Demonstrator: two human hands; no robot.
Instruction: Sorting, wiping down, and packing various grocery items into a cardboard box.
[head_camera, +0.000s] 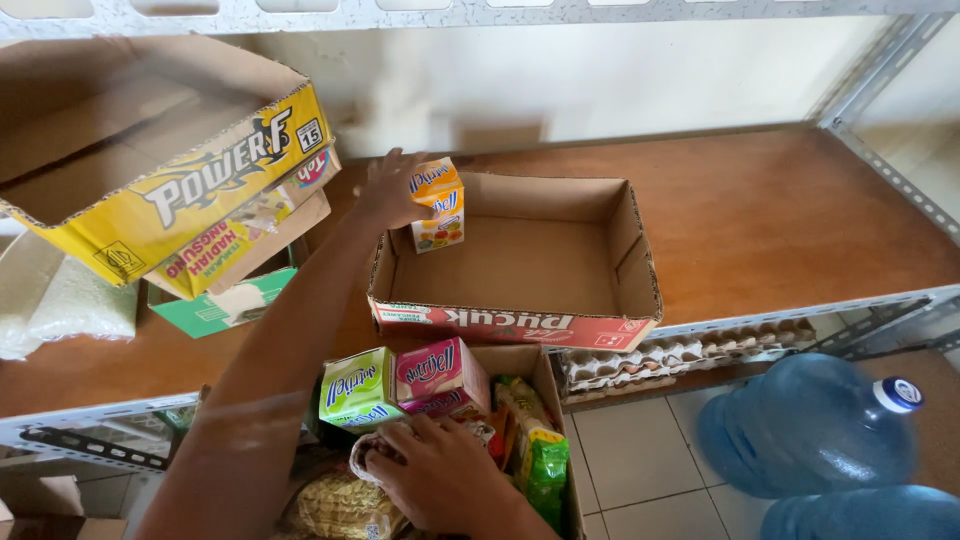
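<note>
On your far left, a pale sack (60, 300) lies on the wooden shelf (780, 220), beside a tilted stack of cardboard boxes with a yellow box (150, 160) on top and a green-and-white box (225, 305) underneath. Your left hand (385, 190) reaches up across the shelf and closes its fingers on an orange drink carton (438, 205), held upright in the back left corner of a shallow open tray box (520, 265) with a red front. The rest of that tray box is bare cardboard.

Below the shelf edge, your right hand (440, 475) rests palm down inside an open carton (545, 380) on the floor, fingers curled among packets; you cannot tell whether it grips anything. Just above that hand stand a green drink carton (357, 388) and a pink drink carton (435, 372), touching side by side. Green snack packets (540, 460) sit to the right of your hand.

Further right, egg trays (690, 352) lie on the lower level, and two blue water jugs (810, 425) rest on the tiled floor (640, 460).
</note>
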